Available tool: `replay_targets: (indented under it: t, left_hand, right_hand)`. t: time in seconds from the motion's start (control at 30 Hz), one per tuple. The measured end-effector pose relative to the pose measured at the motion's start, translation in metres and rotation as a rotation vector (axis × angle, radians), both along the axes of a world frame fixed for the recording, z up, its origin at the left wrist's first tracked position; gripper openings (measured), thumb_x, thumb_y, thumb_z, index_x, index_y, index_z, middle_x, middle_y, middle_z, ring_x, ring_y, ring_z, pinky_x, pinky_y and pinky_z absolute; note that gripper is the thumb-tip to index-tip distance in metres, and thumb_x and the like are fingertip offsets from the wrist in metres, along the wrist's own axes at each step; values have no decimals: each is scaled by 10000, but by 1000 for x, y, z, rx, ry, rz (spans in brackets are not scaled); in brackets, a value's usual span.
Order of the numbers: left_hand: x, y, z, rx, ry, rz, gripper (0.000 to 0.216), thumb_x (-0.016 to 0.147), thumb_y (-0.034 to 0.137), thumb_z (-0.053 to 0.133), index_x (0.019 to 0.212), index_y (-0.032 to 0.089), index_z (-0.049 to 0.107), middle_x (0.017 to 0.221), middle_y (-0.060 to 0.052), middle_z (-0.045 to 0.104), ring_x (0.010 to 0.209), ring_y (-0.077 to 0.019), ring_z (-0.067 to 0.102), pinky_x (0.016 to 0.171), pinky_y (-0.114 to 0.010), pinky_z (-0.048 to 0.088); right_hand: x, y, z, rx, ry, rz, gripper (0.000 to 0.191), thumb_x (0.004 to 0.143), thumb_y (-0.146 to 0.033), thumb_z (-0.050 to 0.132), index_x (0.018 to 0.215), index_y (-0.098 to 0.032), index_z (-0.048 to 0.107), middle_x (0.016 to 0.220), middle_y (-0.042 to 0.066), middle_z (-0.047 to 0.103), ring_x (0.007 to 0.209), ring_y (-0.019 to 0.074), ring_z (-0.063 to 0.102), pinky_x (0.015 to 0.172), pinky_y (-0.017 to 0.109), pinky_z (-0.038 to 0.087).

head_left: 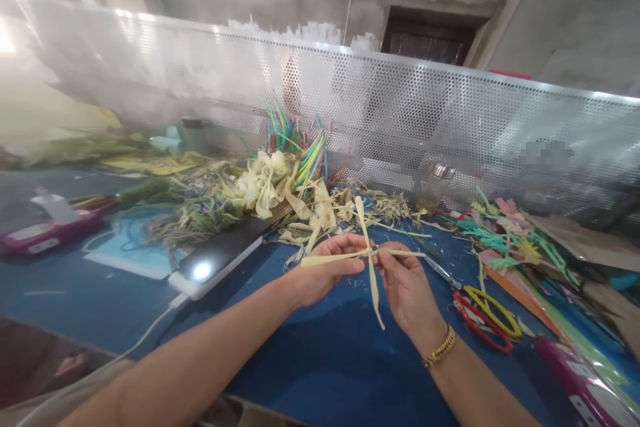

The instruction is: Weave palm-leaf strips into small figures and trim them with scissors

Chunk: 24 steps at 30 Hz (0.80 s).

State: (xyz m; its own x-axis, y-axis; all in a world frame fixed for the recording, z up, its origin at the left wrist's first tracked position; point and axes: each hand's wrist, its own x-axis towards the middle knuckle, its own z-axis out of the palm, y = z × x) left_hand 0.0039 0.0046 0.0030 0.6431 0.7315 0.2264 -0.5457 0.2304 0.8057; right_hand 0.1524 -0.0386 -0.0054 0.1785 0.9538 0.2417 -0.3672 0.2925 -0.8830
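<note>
Pale yellow leaf-like strips [375,288], crossed in a plus shape, are held above the blue table. My left hand [327,273] pinches them from the left, close to the crossing, with one strip end sticking out over the thumb. On the other side, my right hand [404,283] has its thumb and fingertips closed at the crossing, and a strip end points out to the right past it. A gold bracelet is on the right wrist. Scissors [480,313] with one red and one yellow handle lie just right of that hand.
Dried husks [320,210] and coloured stems [310,153] are heaped at the back. A power bank [220,260], lit and cabled, lies at left. Purple devices [585,373] stand at both sides. Pastel paper cut-outs [515,233] sit at right. A perforated metal screen [380,93] closes the rear.
</note>
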Motion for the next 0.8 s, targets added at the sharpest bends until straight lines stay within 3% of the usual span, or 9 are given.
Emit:
replay_targets:
  t: [0.23, 0.37, 0.47, 0.6, 0.7, 0.8]
  left_hand:
    - [6, 4, -6, 46, 67, 221, 185, 664, 189, 781, 828, 167, 698, 852, -7, 690, 800, -114, 612, 812, -249, 440]
    - [7, 9, -8, 53, 118, 400, 186, 639, 212, 791, 792, 166, 695, 784, 3, 672, 730, -108, 592, 747, -249, 452]
    - [6, 13, -9, 84, 166, 453, 209, 643, 232, 778, 816, 162, 684, 744, -5, 655, 686, -118, 582, 682, -256, 456]
    - [3, 19, -11, 210, 218, 529, 243, 635, 224, 773, 839, 167, 653, 723, 2, 637, 682, -121, 573, 652, -244, 443]
    - [0, 24, -13, 380, 368, 623, 160, 680, 257, 739, 786, 160, 670, 737, -12, 647, 681, -132, 576, 656, -253, 442]
    - [-4, 27, -14, 544, 491, 674, 140, 745, 303, 685, 787, 171, 698, 822, -35, 688, 769, -168, 612, 726, -276, 454]
  right_hand:
    - [-5, -1, -2, -41, 11, -43, 155, 718, -334, 750, 728, -201, 670, 730, -20, 611, 714, 125, 529, 708, 259, 419]
    - [-11, -2, -8, -183, -110, 29, 255, 778, -454, 668, 797, -200, 654, 708, -7, 613, 643, 129, 525, 628, 263, 416]
    - [-14, -3, -12, -170, -257, 50, 296, 809, -484, 615, 900, -202, 625, 763, 10, 632, 693, 146, 569, 657, 271, 438]
    - [-9, -5, -11, -41, -746, -139, 260, 902, -429, 485, 989, -203, 580, 736, 10, 615, 615, 146, 546, 596, 277, 413]
    - [-2, -8, -4, 142, -1199, -333, 222, 944, -324, 424, 1030, -206, 591, 884, 54, 661, 782, 190, 595, 702, 313, 413]
    - [3, -10, 4, 264, -1470, -429, 223, 948, -268, 423, 1018, -209, 626, 909, 65, 665, 873, 217, 597, 762, 330, 406]
